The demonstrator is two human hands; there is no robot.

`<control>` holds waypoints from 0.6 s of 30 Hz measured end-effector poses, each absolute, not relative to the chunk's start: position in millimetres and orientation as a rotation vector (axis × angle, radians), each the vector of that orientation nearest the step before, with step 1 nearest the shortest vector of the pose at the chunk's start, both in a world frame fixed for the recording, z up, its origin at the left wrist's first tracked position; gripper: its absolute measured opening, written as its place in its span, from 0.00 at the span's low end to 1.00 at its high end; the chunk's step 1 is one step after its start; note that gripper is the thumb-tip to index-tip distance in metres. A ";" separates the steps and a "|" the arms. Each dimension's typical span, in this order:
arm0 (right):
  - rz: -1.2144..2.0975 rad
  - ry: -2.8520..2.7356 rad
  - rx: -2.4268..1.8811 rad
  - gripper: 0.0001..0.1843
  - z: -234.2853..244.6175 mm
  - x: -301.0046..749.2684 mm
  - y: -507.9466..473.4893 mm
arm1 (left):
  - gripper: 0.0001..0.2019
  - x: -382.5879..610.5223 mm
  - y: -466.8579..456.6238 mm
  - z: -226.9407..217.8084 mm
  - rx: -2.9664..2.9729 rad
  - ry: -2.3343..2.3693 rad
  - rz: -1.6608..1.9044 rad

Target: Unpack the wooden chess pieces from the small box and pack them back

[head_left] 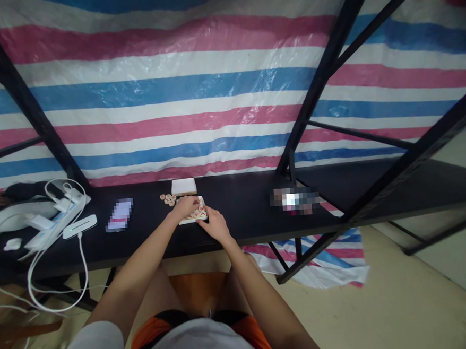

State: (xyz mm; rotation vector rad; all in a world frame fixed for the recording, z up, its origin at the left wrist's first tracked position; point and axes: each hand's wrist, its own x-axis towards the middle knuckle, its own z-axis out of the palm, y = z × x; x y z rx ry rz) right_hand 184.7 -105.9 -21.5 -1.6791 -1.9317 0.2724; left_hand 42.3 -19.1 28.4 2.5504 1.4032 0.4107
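Note:
A small white tray (191, 220) with several round wooden discs marked in red lies on the black table (243, 205). My left hand (187, 205) rests over the tray's top, fingers curled down onto the discs. My right hand (214, 224) touches the tray's right corner with its fingers bent. A loose cluster of several more wooden discs (168, 198) lies just left of the tray. A white box lid (183, 186) sits behind it.
A blurred phone-sized object (119, 214) lies to the left. White power strips, chargers and cables (56, 216) crowd the table's left end. Another blurred item (296, 200) lies to the right. Black slanted frame bars (311, 100) rise before a striped tarp.

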 end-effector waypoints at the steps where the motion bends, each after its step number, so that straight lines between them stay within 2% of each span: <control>1: 0.272 -1.933 -1.679 0.31 -21.6 184.7 -105.8 | 0.11 41.2 -19.9 28.7 2.561 1.387 0.414; 12: 0.267 -1.925 -1.679 0.31 -22.2 184.7 -105.9 | 0.12 36.0 -27.0 25.8 2.585 1.329 0.419; 18: 0.279 -1.922 -1.663 0.31 -23.0 184.9 -105.4 | 0.15 16.0 -20.1 18.9 2.587 1.388 0.682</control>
